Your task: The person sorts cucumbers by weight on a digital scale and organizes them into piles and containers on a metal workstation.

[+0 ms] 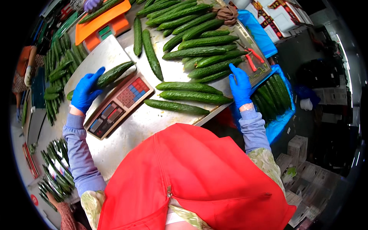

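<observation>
My left hand (86, 92), in a blue glove, grips a dark green cucumber (115, 73) over the metal pan (107, 51) of a digital scale (119, 107). The cucumber's middle is hidden behind the hand, with an end showing on either side. My right hand (240, 86), gloved in blue too, holds nothing. Its fingers are apart beside the ends of several piled cucumbers (212, 69); whether a fingertip touches one, I cannot tell. Three separate cucumbers (195, 97) lie side by side on the metal table (126, 149) between my hands.
Red-handled cutters (253, 59) lie at the table's right edge. Below them stands a blue-lined container (290, 100) of cucumbers. An orange scale (103, 26) with a cucumber is at the far side, near another person's purple glove (91, 5). More cucumbers (59, 74) and people are at left.
</observation>
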The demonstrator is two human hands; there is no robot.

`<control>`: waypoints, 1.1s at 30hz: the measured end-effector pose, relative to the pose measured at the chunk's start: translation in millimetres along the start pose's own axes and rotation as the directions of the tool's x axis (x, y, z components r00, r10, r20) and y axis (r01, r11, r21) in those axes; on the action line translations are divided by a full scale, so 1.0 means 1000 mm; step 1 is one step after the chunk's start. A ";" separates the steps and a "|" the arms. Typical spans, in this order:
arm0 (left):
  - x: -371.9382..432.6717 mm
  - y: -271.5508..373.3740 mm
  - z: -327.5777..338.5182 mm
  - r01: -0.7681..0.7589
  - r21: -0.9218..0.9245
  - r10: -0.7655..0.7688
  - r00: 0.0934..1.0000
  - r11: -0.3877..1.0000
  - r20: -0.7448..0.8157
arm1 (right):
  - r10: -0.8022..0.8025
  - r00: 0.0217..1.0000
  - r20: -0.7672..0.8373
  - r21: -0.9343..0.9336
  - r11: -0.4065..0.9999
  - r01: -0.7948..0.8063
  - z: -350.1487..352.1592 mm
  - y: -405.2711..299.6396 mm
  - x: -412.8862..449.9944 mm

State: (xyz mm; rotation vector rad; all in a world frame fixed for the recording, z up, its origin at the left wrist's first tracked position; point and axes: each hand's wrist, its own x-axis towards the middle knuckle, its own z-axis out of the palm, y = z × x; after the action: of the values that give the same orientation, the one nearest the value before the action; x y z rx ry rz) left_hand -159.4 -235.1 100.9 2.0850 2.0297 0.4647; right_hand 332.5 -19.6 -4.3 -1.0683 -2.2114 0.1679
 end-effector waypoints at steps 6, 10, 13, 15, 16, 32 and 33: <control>0.000 -0.023 0.014 0.019 0.007 -0.020 0.998 1.000 0.056 | -0.027 0.999 0.034 -0.142 0.989 0.031 -0.016 0.045 0.047; -0.012 -0.011 0.018 0.099 0.137 -0.091 0.994 0.986 -0.065 | -0.093 0.969 0.227 -0.188 0.973 0.138 -0.009 0.072 0.082; -0.021 0.000 0.013 0.155 0.166 -0.136 0.983 0.974 -0.122 | -0.158 0.938 0.308 -0.236 0.942 0.237 0.007 0.108 0.087; -0.029 0.010 0.012 0.135 0.161 -0.093 0.965 0.978 -0.243 | 0.128 0.797 0.590 -0.269 0.962 0.044 -0.003 0.103 0.093; -0.037 0.014 0.010 0.164 0.125 -0.129 0.960 0.978 -0.249 | 0.137 0.742 0.656 -0.295 0.952 0.085 -0.011 0.093 0.098; -0.175 0.082 0.117 0.342 -0.434 -0.553 0.514 0.833 -0.656 | -0.200 0.899 0.390 0.664 0.738 -0.123 -0.004 -0.120 0.110; -0.178 0.098 0.125 0.352 -0.391 -0.526 0.565 0.850 -0.636 | -0.209 0.859 0.467 0.696 0.686 -0.212 0.014 -0.149 0.120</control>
State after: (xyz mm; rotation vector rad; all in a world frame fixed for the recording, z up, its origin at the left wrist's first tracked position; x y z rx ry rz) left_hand -26.0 -406.4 3.5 1.2282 2.6226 1.5320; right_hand 174.0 -26.7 103.7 -0.5809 -2.2197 1.3787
